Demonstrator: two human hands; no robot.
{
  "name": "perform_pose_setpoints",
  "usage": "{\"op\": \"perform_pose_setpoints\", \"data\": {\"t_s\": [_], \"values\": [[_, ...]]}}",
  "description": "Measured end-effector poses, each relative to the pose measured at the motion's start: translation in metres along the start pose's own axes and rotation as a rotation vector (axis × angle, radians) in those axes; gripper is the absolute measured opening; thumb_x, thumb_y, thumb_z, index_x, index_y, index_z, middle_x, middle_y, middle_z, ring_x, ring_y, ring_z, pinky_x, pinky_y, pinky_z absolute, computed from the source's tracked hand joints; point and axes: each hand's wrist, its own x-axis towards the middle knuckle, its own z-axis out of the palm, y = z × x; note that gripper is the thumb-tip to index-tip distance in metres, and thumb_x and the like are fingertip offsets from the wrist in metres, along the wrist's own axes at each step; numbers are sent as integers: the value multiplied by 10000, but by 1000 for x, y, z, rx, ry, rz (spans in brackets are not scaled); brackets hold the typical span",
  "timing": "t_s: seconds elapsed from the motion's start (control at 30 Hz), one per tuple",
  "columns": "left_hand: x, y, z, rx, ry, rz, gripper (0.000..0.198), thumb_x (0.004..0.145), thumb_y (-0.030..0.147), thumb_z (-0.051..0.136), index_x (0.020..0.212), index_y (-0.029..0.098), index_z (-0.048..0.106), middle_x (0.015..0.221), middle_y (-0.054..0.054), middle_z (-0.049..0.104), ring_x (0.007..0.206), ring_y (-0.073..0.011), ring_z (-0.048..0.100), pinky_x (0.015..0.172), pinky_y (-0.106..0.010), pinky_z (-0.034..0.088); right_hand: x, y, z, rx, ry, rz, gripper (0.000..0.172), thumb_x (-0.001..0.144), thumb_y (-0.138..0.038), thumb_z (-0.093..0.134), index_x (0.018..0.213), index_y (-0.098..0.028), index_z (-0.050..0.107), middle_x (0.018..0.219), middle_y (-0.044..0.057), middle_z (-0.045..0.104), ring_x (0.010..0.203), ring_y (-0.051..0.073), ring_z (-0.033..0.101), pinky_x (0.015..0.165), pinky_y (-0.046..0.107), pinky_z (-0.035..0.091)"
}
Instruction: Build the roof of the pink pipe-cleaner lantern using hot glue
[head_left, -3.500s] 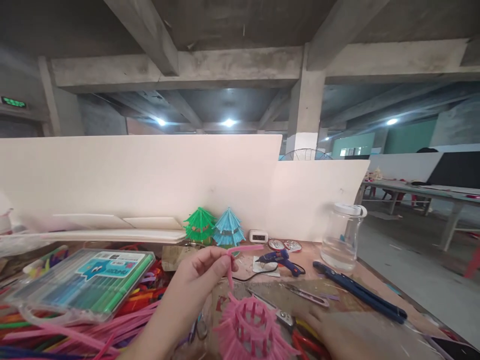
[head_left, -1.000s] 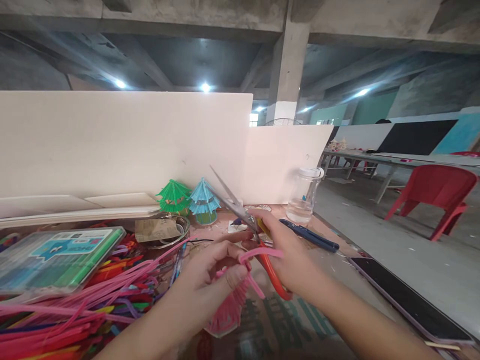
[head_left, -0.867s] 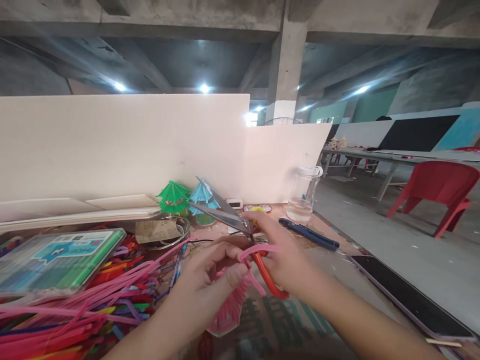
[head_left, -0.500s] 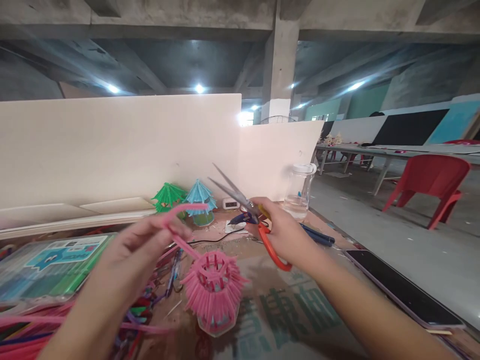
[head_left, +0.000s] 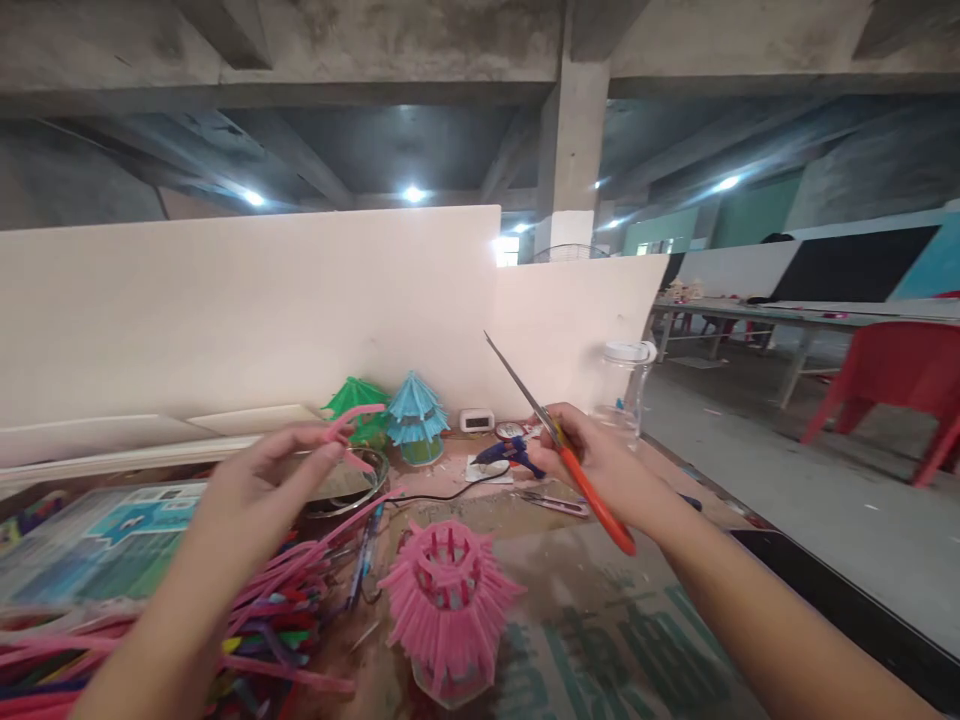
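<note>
My left hand (head_left: 274, 485) pinches a short, bent pink pipe cleaner (head_left: 363, 411) between thumb and fingertips. In my right hand (head_left: 596, 450) are scissors (head_left: 525, 388) with orange handles, blades together and pointing up and left, apart from the pipe cleaner. Below and between my hands stands a small pink model (head_left: 454, 630), with a fringe of pink pipe cleaners sloping outward, an open top ringed by short posts, and a clear base. Behind my left hand are a green model (head_left: 358, 400) and a blue one (head_left: 416, 415) with tiered roofs.
Loose coloured pipe cleaners (head_left: 292, 610) and a plastic package (head_left: 97, 545) lie at left. A metal bowl (head_left: 367, 495), glue gun (head_left: 510, 457), small clock (head_left: 477, 420) and water bottle (head_left: 622, 390) stand further back. A phone (head_left: 840, 610) lies at right.
The scissor blades have come together, and my right hand has moved right. The pink piece in my left hand looks shorter at its lower end. The view has shifted slightly.
</note>
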Motion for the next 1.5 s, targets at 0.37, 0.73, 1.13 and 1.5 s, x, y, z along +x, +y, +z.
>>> {"op": "perform_pose_setpoints", "data": {"t_s": [0.37,0.73,1.13,1.5], "values": [[-22,8,25,-191,-53,-27,293,721,465,704,771,176,717,763,-52,758,758,-217,683,718,-291,532,-24,-27,7,-5,-292,21,396,691,-434,701,1034,-239,668,861,49,658,706,229,564,615,316,460],[-29,11,37,-236,-285,-52,227,781,399,652,758,178,698,644,-20,709,573,-151,606,544,-233,459,-24,-48,18,196,-451,34,255,664,-421,699,819,-232,627,698,2,539,669,199,488,703,333,456],[-36,13,46,-168,-293,14,236,800,363,604,664,183,673,628,1,646,636,-158,580,636,-249,461,-34,-45,25,384,-490,-27,235,782,-377,664,937,-212,602,791,-6,556,707,153,500,693,268,457],[-38,16,48,-157,-281,25,231,788,363,616,651,186,675,621,6,652,624,-160,591,609,-241,469,-34,-46,25,374,-463,-51,239,761,-404,669,891,-214,603,757,-14,539,688,154,490,670,261,432]]}}
